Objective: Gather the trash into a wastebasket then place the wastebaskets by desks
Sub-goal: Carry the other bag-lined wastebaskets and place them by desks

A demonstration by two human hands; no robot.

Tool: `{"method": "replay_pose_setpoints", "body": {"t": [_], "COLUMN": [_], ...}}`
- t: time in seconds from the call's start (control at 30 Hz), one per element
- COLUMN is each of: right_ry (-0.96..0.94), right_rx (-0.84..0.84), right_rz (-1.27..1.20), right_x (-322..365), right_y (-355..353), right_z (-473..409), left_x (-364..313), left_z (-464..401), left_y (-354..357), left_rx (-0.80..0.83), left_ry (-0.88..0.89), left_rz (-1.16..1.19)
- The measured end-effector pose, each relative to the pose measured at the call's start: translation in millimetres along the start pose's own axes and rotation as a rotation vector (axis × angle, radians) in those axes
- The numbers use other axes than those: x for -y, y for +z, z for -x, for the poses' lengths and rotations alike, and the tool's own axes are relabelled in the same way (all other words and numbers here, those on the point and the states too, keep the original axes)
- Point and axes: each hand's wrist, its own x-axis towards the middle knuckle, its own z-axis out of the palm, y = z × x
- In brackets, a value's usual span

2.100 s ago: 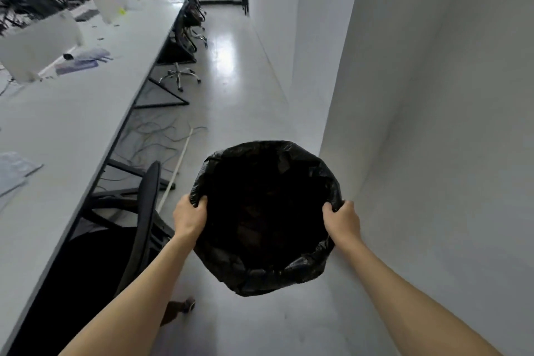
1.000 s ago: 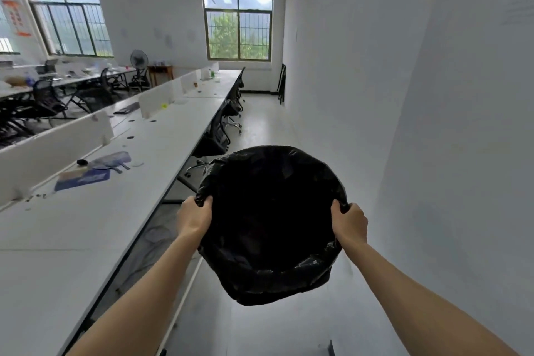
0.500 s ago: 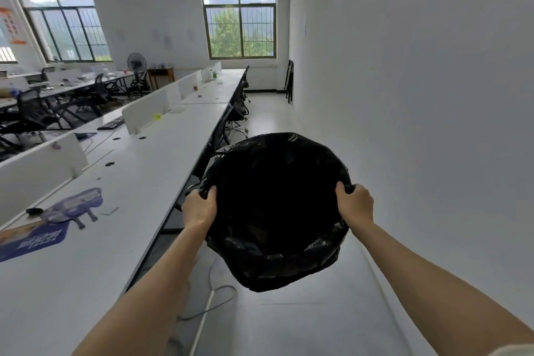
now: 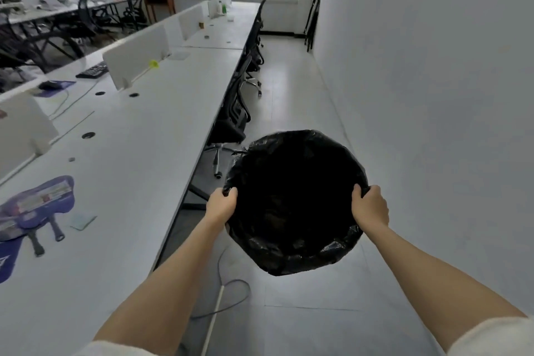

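A round wastebasket (image 4: pixel 294 202) lined with a black plastic bag hangs in the air in front of me, above the aisle floor. My left hand (image 4: pixel 221 206) grips its left rim and my right hand (image 4: pixel 370 206) grips its right rim. The inside of the wastebasket is dark and I cannot tell what lies in it. A long white desk (image 4: pixel 138 136) runs along the left of the aisle.
Black office chairs (image 4: pixel 234 113) stand tucked at the desk's edge ahead. A grey cable (image 4: pixel 231 298) and a white strip lie on the floor near my feet. A white wall (image 4: pixel 433 95) closes the right side. Purple items (image 4: pixel 37 205) lie on the desk.
I have moved forward along the aisle with the wastebasket held in both hands. My view has tipped down from the windows toward the desk and floor.
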Motion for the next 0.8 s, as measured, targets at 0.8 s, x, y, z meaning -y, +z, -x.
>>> {"method": "replay_pose_setpoints", "body": {"t": [0.8], "right_ry": [0.510], "right_rx": [0.363], "right_rz": [0.275], "right_x": [17.5], "right_y": [410.0], "right_z": [-404.1], "left_x": [85.2], "left_z": [-523.5], "left_y": [178.1], "left_rx": [0.107], "left_ry": [-0.583], "left_rz": [-0.059]}}
